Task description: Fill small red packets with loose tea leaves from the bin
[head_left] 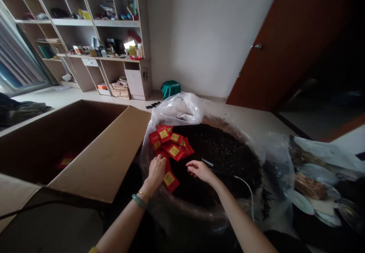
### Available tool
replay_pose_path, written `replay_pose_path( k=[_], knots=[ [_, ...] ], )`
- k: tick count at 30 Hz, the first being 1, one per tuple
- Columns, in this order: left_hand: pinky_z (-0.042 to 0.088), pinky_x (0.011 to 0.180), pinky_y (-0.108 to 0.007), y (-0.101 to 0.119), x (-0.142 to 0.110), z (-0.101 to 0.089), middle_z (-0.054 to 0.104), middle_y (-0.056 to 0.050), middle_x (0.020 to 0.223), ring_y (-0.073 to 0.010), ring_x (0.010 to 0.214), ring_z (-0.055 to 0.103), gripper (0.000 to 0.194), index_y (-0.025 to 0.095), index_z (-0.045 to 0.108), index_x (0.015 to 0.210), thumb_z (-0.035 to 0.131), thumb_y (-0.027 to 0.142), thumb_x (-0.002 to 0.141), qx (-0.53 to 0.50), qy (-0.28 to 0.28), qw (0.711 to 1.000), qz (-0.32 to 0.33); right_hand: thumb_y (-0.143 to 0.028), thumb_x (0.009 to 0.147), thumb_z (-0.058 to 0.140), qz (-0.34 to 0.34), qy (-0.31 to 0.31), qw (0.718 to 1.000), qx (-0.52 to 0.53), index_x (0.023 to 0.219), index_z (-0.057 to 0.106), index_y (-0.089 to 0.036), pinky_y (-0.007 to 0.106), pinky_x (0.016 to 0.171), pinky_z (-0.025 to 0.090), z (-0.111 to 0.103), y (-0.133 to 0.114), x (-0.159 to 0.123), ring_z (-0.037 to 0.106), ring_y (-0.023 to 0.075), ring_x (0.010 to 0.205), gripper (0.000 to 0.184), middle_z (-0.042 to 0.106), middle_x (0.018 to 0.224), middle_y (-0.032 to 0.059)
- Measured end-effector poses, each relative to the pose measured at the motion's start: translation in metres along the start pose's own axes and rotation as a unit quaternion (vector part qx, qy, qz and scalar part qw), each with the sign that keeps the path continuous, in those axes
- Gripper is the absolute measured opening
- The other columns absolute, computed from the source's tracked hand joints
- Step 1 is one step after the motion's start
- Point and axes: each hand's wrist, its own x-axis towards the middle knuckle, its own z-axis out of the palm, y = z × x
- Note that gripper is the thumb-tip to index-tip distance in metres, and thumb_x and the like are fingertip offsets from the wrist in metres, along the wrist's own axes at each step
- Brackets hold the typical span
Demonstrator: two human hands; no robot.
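Small red packets point(174, 151) with yellow labels lie in a loose pile on dark, dried leaf-like material point(216, 146) inside a wide round container lined with clear plastic point(182, 106). At the pile's near side, my left hand point(156, 169) is closed, its fingertips partly hidden against a red packet point(170, 179). To its right, over the dark leaves, hovers my right hand point(200, 170) with its fingers curled in toward the thumb; anything between them is too small to make out. Just beyond it lies a dark device with a silver bar point(207, 162), and a white cord point(251, 196) runs nearby.
On the left stands a large open cardboard box point(105, 154) with a red packet point(67, 161) inside. Bowls and plates point(300, 202) sit at the right. Behind are a shelf unit point(116, 24), a green bundle point(170, 89) on the floor and a brown door point(279, 47).
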Motion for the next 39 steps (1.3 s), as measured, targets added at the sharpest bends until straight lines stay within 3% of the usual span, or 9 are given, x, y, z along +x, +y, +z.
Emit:
replay_pose_path(
  k=[6,8,11,16,23,28,31,35,39],
  knots=[
    [0.049,0.084,-0.029,0.025,0.011,-0.024,0.065,-0.005,0.100,-0.0172,0.089,0.062,0.046,0.019,0.064,0.105,0.052,-0.004,0.067,-0.211,0.046,0.965,0.150,-0.031,0.069,0.069,-0.137,0.051,0.989,-0.025,0.114,0.062,-0.021,0.032,0.071,0.052,0.009,-0.008,-0.003,0.063,0.0173,0.077,0.046,0.069,0.100,0.0056],
    [0.051,0.082,-0.029,0.041,0.019,-0.030,0.064,-0.003,0.097,-0.0159,0.085,0.062,0.047,0.021,0.063,0.105,0.053,-0.004,0.066,-0.249,0.061,0.945,0.205,-0.029,0.070,0.067,-0.176,0.071,0.981,-0.032,0.112,0.063,-0.021,0.036,0.077,0.052,0.010,-0.013,-0.004,0.064,0.0203,0.082,0.043,0.070,0.103,0.0069],
    [0.053,0.077,-0.029,0.060,0.031,-0.031,0.058,-0.005,0.104,-0.0140,0.082,0.061,0.052,0.020,0.058,0.112,0.055,-0.004,0.065,-0.299,0.097,0.922,0.224,-0.027,0.076,0.059,-0.228,0.123,0.966,-0.007,0.108,0.065,-0.020,0.040,0.082,0.051,0.005,-0.018,-0.006,0.065,0.0246,0.091,0.034,0.071,0.101,0.0077],
    [0.052,0.084,-0.036,0.064,0.050,-0.018,0.060,-0.005,0.098,-0.0178,0.090,0.061,0.039,0.018,0.057,0.105,0.063,0.004,0.070,-0.302,0.152,0.908,0.247,-0.026,0.079,0.057,-0.235,0.234,0.943,0.019,0.125,0.055,-0.019,0.036,0.077,0.053,-0.005,-0.020,-0.010,0.067,0.0224,0.081,0.047,0.072,0.089,0.0066],
    [0.053,0.079,-0.033,0.051,0.070,-0.017,0.066,-0.004,0.092,-0.0166,0.085,0.063,0.035,0.019,0.059,0.107,0.065,0.010,0.074,-0.324,0.117,0.902,0.261,-0.025,0.084,0.054,-0.263,0.288,0.921,-0.010,0.133,0.048,-0.020,0.037,0.084,0.052,-0.001,-0.018,-0.005,0.067,0.0214,0.084,0.050,0.070,0.096,0.0084],
    [0.052,0.079,-0.031,0.057,0.080,-0.029,0.067,-0.005,0.087,-0.0180,0.088,0.061,0.006,0.018,0.067,0.082,0.063,0.014,0.079,-0.260,0.055,0.903,0.339,-0.018,0.083,0.053,-0.305,0.294,0.902,-0.081,0.138,0.041,-0.023,0.039,0.085,0.053,-0.009,-0.023,-0.004,0.064,0.0215,0.091,0.056,0.065,0.103,0.0090],
    [0.049,0.083,-0.031,0.065,0.083,-0.030,0.069,-0.004,0.085,-0.0176,0.086,0.060,0.009,0.018,0.069,0.082,0.061,0.013,0.081,-0.206,0.033,0.892,0.401,-0.011,0.081,0.053,-0.367,0.281,0.866,-0.191,0.135,0.045,-0.024,0.044,0.094,0.048,-0.019,-0.033,-0.008,0.056,0.0248,0.107,0.057,0.059,0.115,0.0114],
    [0.048,0.075,-0.027,0.070,0.082,-0.026,0.069,-0.004,0.082,-0.0154,0.077,0.060,0.010,0.016,0.068,0.085,0.059,0.019,0.086,-0.185,0.036,0.884,0.427,-0.008,0.079,0.056,-0.357,0.241,0.863,-0.265,0.126,0.053,-0.022,0.040,0.082,0.052,-0.030,-0.042,-0.008,0.057,0.0234,0.090,0.050,0.062,0.094,0.0081],
    [0.047,0.073,-0.027,0.064,0.080,-0.027,0.066,-0.005,0.075,-0.0173,0.080,0.055,0.019,0.015,0.067,0.076,0.060,0.029,0.086,-0.180,0.091,0.868,0.453,-0.016,0.072,0.069,-0.282,0.234,0.884,-0.289,0.078,0.065,-0.019,0.032,0.066,0.050,-0.031,-0.045,-0.005,0.055,0.0196,0.074,0.008,0.056,0.073,0.0039]
  ],
)
